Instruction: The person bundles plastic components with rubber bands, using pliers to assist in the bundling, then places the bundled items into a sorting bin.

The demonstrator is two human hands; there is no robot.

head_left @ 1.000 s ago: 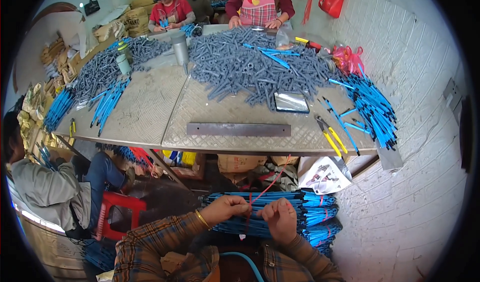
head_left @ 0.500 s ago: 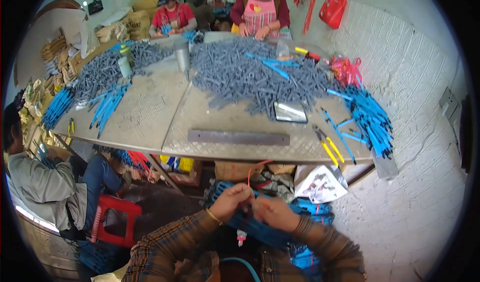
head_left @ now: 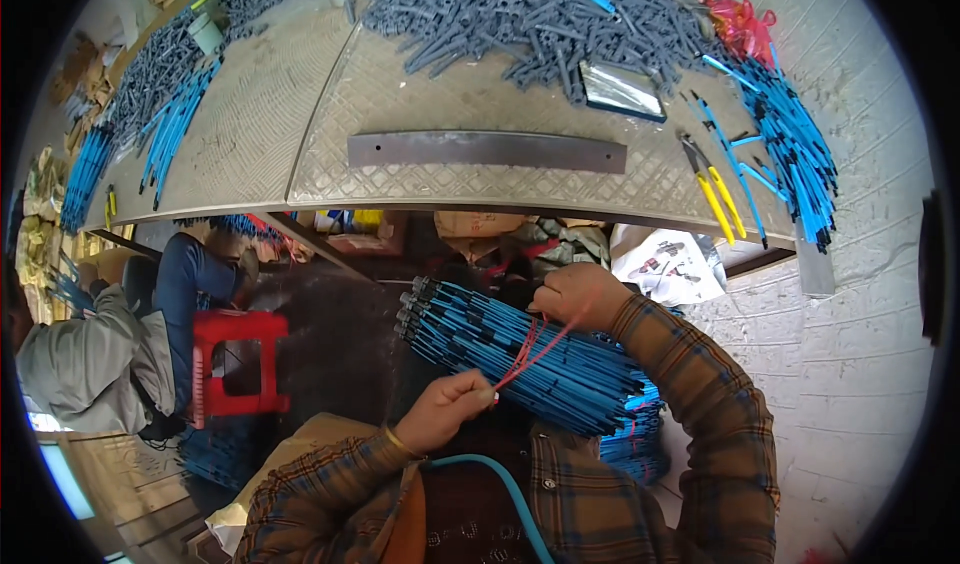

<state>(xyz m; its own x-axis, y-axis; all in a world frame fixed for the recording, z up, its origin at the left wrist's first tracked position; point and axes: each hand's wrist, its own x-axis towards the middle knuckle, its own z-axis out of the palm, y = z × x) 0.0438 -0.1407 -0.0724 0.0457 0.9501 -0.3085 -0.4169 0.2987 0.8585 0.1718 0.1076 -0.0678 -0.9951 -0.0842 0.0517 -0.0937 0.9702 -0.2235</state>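
A thick bundle of thin blue rods (head_left: pixel 480 329) with black bands and grey ends lies across my lap, slanting down to the right. Red string (head_left: pixel 530 348) crosses over its middle in several strands. My left hand (head_left: pixel 447 410) is closed at the near side of the bundle, pinching the string between thumb and fingers. At the far side, my right hand (head_left: pixel 580 297) is also closed, its fingertips on the string by the upper edge of the bundle. One strand blurs past the right hand.
A worktable (head_left: pixel 330 189) stands ahead, with a dark metal bar (head_left: pixel 490 151), yellow-handled pliers (head_left: pixel 718 199), a phone-like slab (head_left: pixel 622 91) and heaped grey parts (head_left: pixel 540 24). More blue rods (head_left: pixel 790 144) lie at its right. A seated person (head_left: pixel 95 354) and red stool (head_left: pixel 240 364) are at left.
My hands were together above the bundle with the string; now they are apart, the left lower and nearer, the right up at the far side. The view has tilted downward and the string crosses the bundle.
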